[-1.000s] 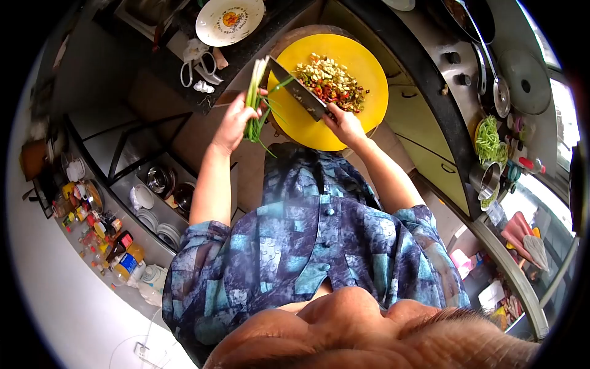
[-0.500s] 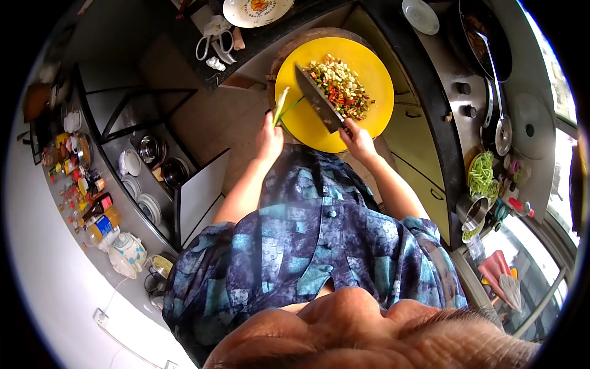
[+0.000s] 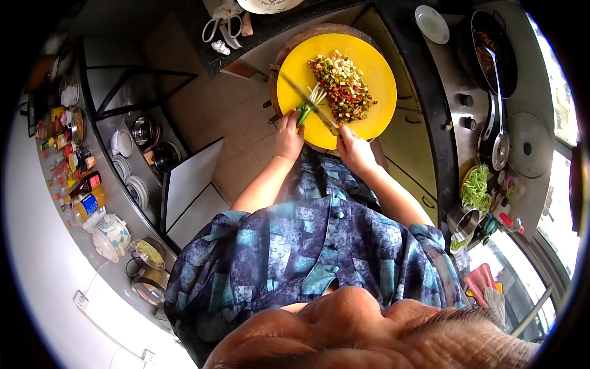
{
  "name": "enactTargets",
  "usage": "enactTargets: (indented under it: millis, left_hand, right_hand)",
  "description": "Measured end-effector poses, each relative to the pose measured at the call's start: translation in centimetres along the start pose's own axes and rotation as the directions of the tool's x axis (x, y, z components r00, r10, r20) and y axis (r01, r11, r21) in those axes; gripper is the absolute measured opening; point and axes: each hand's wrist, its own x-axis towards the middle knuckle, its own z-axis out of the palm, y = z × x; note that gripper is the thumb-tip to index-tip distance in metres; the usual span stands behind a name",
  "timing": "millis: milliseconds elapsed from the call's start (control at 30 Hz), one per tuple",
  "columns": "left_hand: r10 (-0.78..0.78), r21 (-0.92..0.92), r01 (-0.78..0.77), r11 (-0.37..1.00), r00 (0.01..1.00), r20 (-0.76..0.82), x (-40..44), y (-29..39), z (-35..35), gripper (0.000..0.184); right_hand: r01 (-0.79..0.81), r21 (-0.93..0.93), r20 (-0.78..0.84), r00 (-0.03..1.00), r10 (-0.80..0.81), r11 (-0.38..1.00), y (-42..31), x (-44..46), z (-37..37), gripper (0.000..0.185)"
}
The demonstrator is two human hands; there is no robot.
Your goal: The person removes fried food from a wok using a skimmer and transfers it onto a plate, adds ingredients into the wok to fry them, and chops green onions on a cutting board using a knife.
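Note:
My left hand (image 3: 290, 136) is closed around a small bunch of green onions (image 3: 306, 113), whose white ends lie on the round yellow cutting board (image 3: 382, 92). In my right hand (image 3: 355, 149) is the handle of a cleaver (image 3: 308, 101), its blade edge-on and slanting across the green onions. Where the blade meets the stalks, I cannot tell whether it touches them. A heap of chopped vegetables (image 3: 343, 86), with white, red, green and dark bits, sits on the board just right of the blade. The board rests on a round wooden block (image 3: 278, 61).
Scissors (image 3: 225, 29) lie on the dark counter at the back left. On the stove at right are a wok (image 3: 485, 74) with a ladle (image 3: 499, 117) and a glass lid (image 3: 528, 138). Sliced green vegetables (image 3: 476, 187) stand nearby. Shelves with bottles (image 3: 91, 203) and bowls (image 3: 123, 143) line the left.
The green onions have come down from above the board's left edge onto it, with my left hand moving right. The cleaver has turned from blade-flat to edge-on over them.

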Motion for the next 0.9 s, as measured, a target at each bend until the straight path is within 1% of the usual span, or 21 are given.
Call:
enactTargets:
  millis: [33, 67, 100, 167, 200, 267, 333, 433, 533, 567, 600, 633, 667, 700, 733, 800, 867, 900]
  left_hand:
    - [-0.003, -0.005, 0.003, 1.0, 1.0, 0.0, -0.2, -0.6, 0.5, 0.04]
    - [-0.006, -0.01, 0.006, 1.0, 1.0, 0.0, -0.5, -1.2, 1.0, 0.034]
    - [0.092, 0.036, -0.089, 0.995, 0.994, -0.066, -0.2, -0.7, 0.8, 0.02]
    - [0.191, 0.114, -0.183, 0.977, 0.979, -0.071, -0.3, -0.6, 1.0, 0.019]
    - [0.24, 0.153, -0.228, 0.962, 0.968, -0.07, -0.3, -0.6, 1.0, 0.019]
    - [0.227, 0.166, -0.222, 0.961, 0.974, -0.013, -0.2, -0.7, 1.0, 0.019]
    - [0.212, 0.178, -0.216, 0.96, 0.976, 0.043, -0.2, -0.8, 1.0, 0.02]
    - [0.234, 0.13, -0.232, 0.964, 0.972, 0.004, -0.9, -1.1, 2.0, 0.019]
    - [0.062, -0.001, -0.062, 0.998, 0.997, -0.036, -1.5, -1.6, 1.5, 0.018]
    - [-0.027, -0.066, 0.02, 0.998, 0.995, -0.098, -1.4, -1.7, 1.2, 0.017]
    - [-0.037, -0.083, 0.017, 0.996, 0.968, -0.248, -1.0, -1.9, 0.9, 0.015]
    - [-0.105, -0.101, 0.079, 0.992, 0.952, -0.289, 0.0, -1.7, 0.5, 0.015]
    - [-0.173, -0.122, 0.14, 0.983, 0.929, -0.327, 1.1, -1.4, 0.3, 0.016]
    - [-0.124, -0.141, 0.077, 0.987, 0.922, -0.365, 2.8, -0.8, 0.2, 0.017]
    - [-0.104, -0.211, 0.021, 0.977, 0.915, -0.389, 4.4, -0.2, 1.0, 0.016]
    - [-0.001, -0.228, -0.077, 0.971, 0.947, -0.322, 6.6, 1.8, 1.8, 0.016]
    - [0.185, -0.053, -0.194, 0.979, 0.973, -0.14, 7.2, 1.0, 4.1, 0.027]
    - [0.276, 0.055, -0.273, 0.961, 0.96, -0.056, 6.6, 0.7, 4.7, 0.037]
  right_hand:
    - [0.057, -0.085, 0.057, 0.997, -0.052, 0.995, 0.2, 0.1, 0.3, 0.012]
    - [0.05, -0.14, 0.112, 0.993, -0.034, 0.989, 0.3, 0.1, 0.4, 0.013]
    - [0.047, -0.197, 0.167, 0.986, -0.014, 0.979, 0.2, 0.3, 0.3, 0.014]
    - [0.048, -0.335, 0.278, 0.959, 0.05, 0.941, -0.1, 0.8, 0.3, 0.02]
    - [0.057, -0.358, 0.297, 0.953, 0.056, 0.932, -0.3, 1.1, 0.5, 0.02]
    - [0.075, -0.401, 0.33, 0.942, 0.067, 0.913, -0.6, 2.2, 1.2, 0.02]
    - [0.097, -0.409, 0.308, 0.951, 0.037, 0.907, -0.4, 3.2, 2.3, 0.021]
    - [0.079, -0.403, 0.294, 0.955, 0.047, 0.912, -1.2, 4.8, 3.5, 0.019]
    - [0.106, -0.386, 0.313, 0.95, 0.021, 0.916, -1.1, 5.3, 3.3, 0.015]
    - [0.082, -0.301, 0.29, 0.957, 0.009, 0.95, -0.9, 5.2, 3.1, 0.014]
    - [0.06, -0.214, 0.266, 0.964, -0.001, 0.975, -0.4, 4.7, 2.6, 0.013]
    - [0.04, -0.123, 0.24, 0.971, -0.009, 0.992, -0.4, 4.4, 2.1, 0.013]
    - [0.024, -0.081, 0.154, 0.988, -0.012, 0.996, -0.4, 4.0, 1.6, 0.013]
    - [0.013, -0.038, 0.067, 0.998, -0.01, 0.999, -1.1, 3.8, 0.5, 0.014]
    - [0.005, 0.007, -0.021, 1.0, -0.005, 1.0, -1.4, 3.7, -0.2, 0.015]
    - [-0.064, -0.028, -0.122, 0.991, 0.06, 0.998, -1.0, 3.5, -0.6, 0.015]
    - [-0.149, -0.047, -0.124, 0.982, 0.142, 0.988, -0.4, 3.5, -0.9, 0.017]
    - [-0.151, -0.048, -0.132, 0.981, 0.144, 0.987, -0.3, 3.4, -0.7, 0.017]
